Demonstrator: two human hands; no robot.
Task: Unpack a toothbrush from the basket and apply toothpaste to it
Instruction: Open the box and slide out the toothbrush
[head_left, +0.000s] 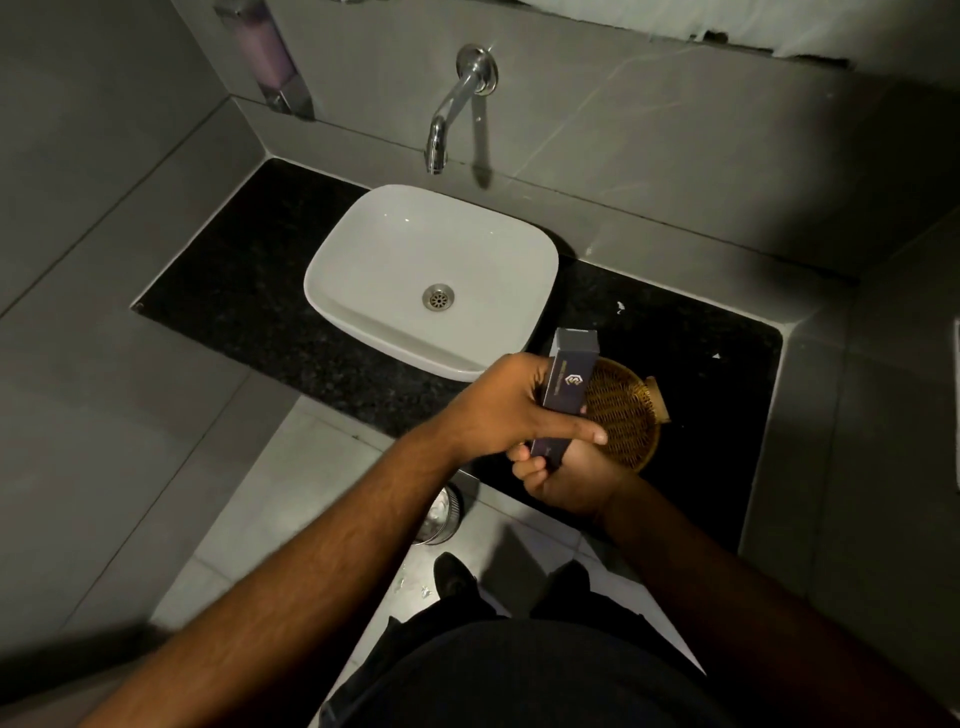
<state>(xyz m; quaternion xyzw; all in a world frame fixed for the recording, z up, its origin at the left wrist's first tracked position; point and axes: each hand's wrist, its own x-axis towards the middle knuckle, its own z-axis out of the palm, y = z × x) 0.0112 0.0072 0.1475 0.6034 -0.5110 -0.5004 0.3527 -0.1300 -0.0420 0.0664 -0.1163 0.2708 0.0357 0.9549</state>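
Observation:
A long dark toothbrush box (567, 379) with a gold logo is held upright above the counter, its top flap raised. My left hand (506, 410) wraps around the box's middle, index finger stretched along its lower part. My right hand (566, 475) grips the box's bottom end from below. Just behind the box lies a round woven golden basket (626, 421) on the black counter; it looks bare inside, partly hidden by the box and hands. No toothbrush or toothpaste tube is visible.
A white basin (363, 244) sits on the black granite counter (234, 291) under a chrome wall tap (447, 124). A soap dispenser (272, 62) hangs at the upper left wall. A small metal bin (441, 514) stands on the floor below the counter edge.

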